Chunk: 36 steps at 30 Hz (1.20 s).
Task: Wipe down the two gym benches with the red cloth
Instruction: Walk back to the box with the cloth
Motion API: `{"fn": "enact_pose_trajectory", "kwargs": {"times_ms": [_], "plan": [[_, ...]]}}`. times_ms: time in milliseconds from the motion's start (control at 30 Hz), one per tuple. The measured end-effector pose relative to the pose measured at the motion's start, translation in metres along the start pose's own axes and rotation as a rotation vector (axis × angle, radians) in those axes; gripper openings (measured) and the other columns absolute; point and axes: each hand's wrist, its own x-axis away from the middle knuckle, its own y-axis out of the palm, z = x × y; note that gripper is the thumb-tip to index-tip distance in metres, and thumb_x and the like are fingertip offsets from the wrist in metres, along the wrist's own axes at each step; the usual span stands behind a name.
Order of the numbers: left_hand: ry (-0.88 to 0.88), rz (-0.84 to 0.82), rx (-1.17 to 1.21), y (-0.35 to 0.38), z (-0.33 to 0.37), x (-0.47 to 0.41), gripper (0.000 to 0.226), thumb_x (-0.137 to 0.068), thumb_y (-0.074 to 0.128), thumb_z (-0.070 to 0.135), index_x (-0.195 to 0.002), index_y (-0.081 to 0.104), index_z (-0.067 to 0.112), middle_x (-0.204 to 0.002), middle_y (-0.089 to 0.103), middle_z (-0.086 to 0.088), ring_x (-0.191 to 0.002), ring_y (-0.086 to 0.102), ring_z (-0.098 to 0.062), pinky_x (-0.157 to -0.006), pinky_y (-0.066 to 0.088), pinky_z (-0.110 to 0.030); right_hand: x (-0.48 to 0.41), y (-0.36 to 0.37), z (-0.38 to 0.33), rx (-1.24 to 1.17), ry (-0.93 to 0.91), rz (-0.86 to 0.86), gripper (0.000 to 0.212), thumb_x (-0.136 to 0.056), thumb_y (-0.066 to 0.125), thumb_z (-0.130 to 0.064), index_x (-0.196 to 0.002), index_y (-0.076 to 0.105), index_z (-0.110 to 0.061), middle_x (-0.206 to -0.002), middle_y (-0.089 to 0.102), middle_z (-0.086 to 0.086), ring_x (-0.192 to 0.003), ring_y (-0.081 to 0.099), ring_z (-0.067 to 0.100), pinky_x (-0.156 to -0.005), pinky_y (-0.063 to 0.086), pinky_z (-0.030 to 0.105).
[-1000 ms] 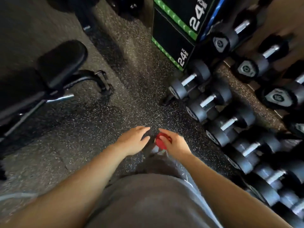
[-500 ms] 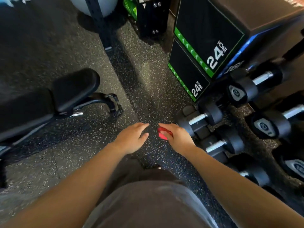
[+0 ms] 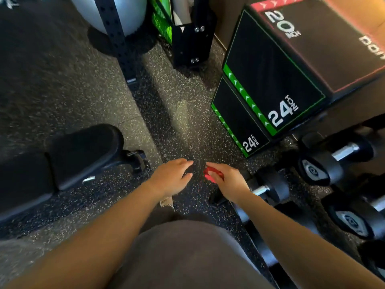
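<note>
Red bunched cloth (image 3: pixel 212 174): gripped in curled right hand (image 3: pixel 228 181), centre frame. Left hand (image 3: pixel 170 176) loosely spread, holding nothing, now parted from cloth. Black padded gym bench (image 3: pixel 83 153) shifted from upper left to mid left; untouched. Wiping judged not begun.

Two forearms (image 3: pixel 116 232) are shown bare, from the lower edge of the view up to the wrists. The left hand (image 3: pixel 170 178) and the right hand (image 3: pixel 229 182) are likewise uncovered. A plain grey-brown garment (image 3: pixel 183 257) is worn over the torso. Its cloth is seen as smooth and matte, and a paler grey band (image 3: pixel 236 246) is shown along its right side. Just below the left wrist a small light tan patch (image 3: pixel 166 202) with a rough texture is visible; whether it is clothing or footwear cannot be told.
</note>
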Motion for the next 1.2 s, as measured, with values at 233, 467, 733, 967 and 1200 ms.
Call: {"fn": "enact_pose_trajectory", "kwargs": {"times_ms": [233,467,733,967,1200], "plan": [[0.010,-0.016,-0.139,-0.071,-0.053,-0.050,0.052,-0.099,0.032,0.040,-0.147,0.026,0.021,-0.149,0.034,0.001,-0.134,0.037,-0.020,-0.106,0.035,-0.044,-0.077,-0.013,-0.040,-0.050,0.030,0.035,0.034,-0.094,0.052,-0.029,-0.128,0.055,-0.027,-0.114,0.064,-0.009,-0.089,0.057,-0.006,-0.083,0.046,0.015],[-0.014,-0.005,-0.140,-0.110,-0.076,-0.087,0.052,-0.099,0.032,0.040,-0.147,0.026,0.020,-0.150,0.034,0.000,-0.136,0.034,-0.019,-0.107,0.035,-0.042,-0.131,-0.024,-0.060,-0.147,0.073,0.052,0.031,-0.093,0.055,-0.027,-0.124,0.059,-0.027,-0.121,0.063,-0.008,-0.109,0.057,0.007,-0.095,0.042,0.019],[0.033,-0.010,-0.091,-0.153,-0.051,-0.167,0.051,-0.100,0.033,0.038,-0.147,0.027,0.021,-0.152,0.031,0.002,-0.137,0.032,-0.018,-0.110,0.033,-0.041,-0.190,-0.075,-0.045,-0.204,0.128,0.095,0.030,-0.093,0.055,-0.027,-0.123,0.060,-0.028,-0.121,0.063,-0.007,-0.106,0.056,0.003,-0.090,0.039,0.013],[0.080,-0.031,-0.101,-0.200,0.004,-0.296,0.051,-0.100,0.034,0.039,-0.147,0.026,0.022,-0.152,0.030,0.001,-0.136,0.034,-0.020,-0.108,0.035,-0.040,-0.261,-0.165,-0.007,-0.202,0.096,0.169,0.033,-0.094,0.055,-0.025,-0.127,0.057,-0.028,-0.125,0.060,-0.006,-0.112,0.055,0.008,-0.096,0.042,0.020],[0.134,0.015,-0.078,-0.260,0.065,-0.404,0.050,-0.100,0.034,0.039,-0.147,0.026,0.024,-0.153,0.028,0.005,-0.138,0.029,-0.015,-0.112,0.029,-0.037,-0.330,-0.271,0.023,-0.246,0.047,0.290,0.033,-0.094,0.055,-0.022,-0.127,0.057,-0.024,-0.118,0.061,-0.008,-0.094,0.054,-0.007,-0.081,0.037,-0.002]]}}
